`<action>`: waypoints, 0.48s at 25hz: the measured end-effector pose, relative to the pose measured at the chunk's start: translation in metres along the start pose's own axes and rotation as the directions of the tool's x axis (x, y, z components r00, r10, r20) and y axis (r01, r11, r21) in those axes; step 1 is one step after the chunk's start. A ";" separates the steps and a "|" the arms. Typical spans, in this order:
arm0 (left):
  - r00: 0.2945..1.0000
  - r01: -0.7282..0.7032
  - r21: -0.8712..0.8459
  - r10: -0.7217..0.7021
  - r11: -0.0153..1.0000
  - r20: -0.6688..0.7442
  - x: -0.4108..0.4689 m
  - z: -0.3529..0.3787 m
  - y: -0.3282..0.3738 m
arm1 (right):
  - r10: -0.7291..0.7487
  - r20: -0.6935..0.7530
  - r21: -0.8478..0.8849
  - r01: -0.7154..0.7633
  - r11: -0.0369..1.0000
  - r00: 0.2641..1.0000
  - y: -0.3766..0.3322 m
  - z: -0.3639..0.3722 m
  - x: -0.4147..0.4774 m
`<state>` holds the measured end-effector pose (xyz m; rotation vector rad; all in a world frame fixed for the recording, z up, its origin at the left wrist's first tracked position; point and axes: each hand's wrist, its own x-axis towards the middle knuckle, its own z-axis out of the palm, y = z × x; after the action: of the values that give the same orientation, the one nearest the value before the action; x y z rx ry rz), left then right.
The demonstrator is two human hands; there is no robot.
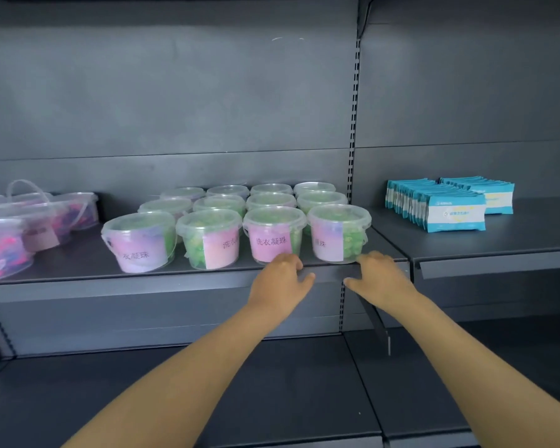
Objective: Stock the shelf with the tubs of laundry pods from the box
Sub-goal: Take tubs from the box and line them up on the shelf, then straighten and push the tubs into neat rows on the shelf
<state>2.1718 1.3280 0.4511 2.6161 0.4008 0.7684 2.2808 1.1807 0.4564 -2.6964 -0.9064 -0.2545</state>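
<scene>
Both hands rested at the dark metal shelf (175,279) edge, left hand (280,279) and right hand (377,276) loosely spread, empty, before clear lidded tubs of green pods (274,232).

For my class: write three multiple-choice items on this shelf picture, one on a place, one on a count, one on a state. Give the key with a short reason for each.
1. Where do the blue packets lie?
A. On the shelf section right of the tubs
B. On the bottom shelf
C. On top of the tubs

2. How many tubs of green pods form the front row?
A. Two
B. Four
C. Six

3. What are the left hand and right hand doing?
A. Each lifts a tub
B. Both carry a box
C. Both are empty, at the shelf edge

Key: 1 A, they lie past the upright post; 2 B, four lids stand side by side; 3 C, the fingers grip nothing.
</scene>
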 end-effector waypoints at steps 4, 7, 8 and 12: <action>0.989 -0.127 0.393 0.083 0.911 0.125 -0.040 -0.059 -0.037 | -0.073 0.154 -0.189 0.102 0.977 0.985 -0.042 -0.019 -0.031; 0.969 -0.204 0.600 0.073 0.774 0.235 -0.080 -0.114 -0.063 | -0.137 0.184 -0.194 0.173 0.966 0.973 -0.091 -0.030 -0.058; 0.970 -0.202 0.621 0.066 0.758 0.235 -0.095 -0.133 -0.070 | -0.171 0.182 -0.170 0.202 0.964 0.968 -0.110 -0.033 -0.068; 0.972 -0.209 0.654 0.078 0.727 0.223 -0.175 -0.228 -0.095 | -0.288 0.137 -0.147 0.307 0.940 0.948 -0.202 -0.051 -0.133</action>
<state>1.8858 1.4108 0.5071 3.4109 0.4988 0.4671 2.0484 1.2435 0.5128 -2.7374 -1.3901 -0.2503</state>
